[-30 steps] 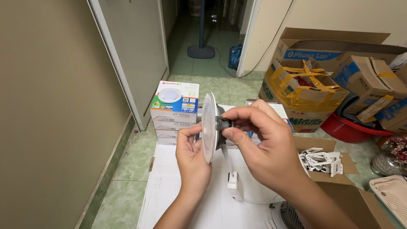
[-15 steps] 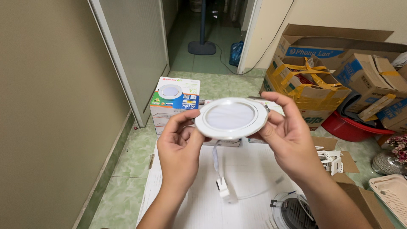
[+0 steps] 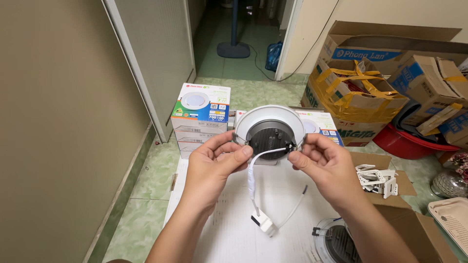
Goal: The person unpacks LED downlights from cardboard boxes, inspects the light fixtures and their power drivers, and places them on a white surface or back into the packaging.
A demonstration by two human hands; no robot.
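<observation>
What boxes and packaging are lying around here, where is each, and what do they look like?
Stack of white retail cartons with a lamp picture and blue-orange panels: floor, left of the hands.
Similar white carton: behind the round white downlight.
Brown cardboard boxes with yellow tape: right, by the wall.
Open brown box of white clips: right of the right hand.

Second round lamp (image 3: 336,243) cut off at bottom edge, perhaps another downlight.

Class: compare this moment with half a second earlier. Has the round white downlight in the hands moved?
Yes. The round white downlight has flipped: its grey back now faces the camera, its position before the stacked lamp boxes barely changing.
</observation>
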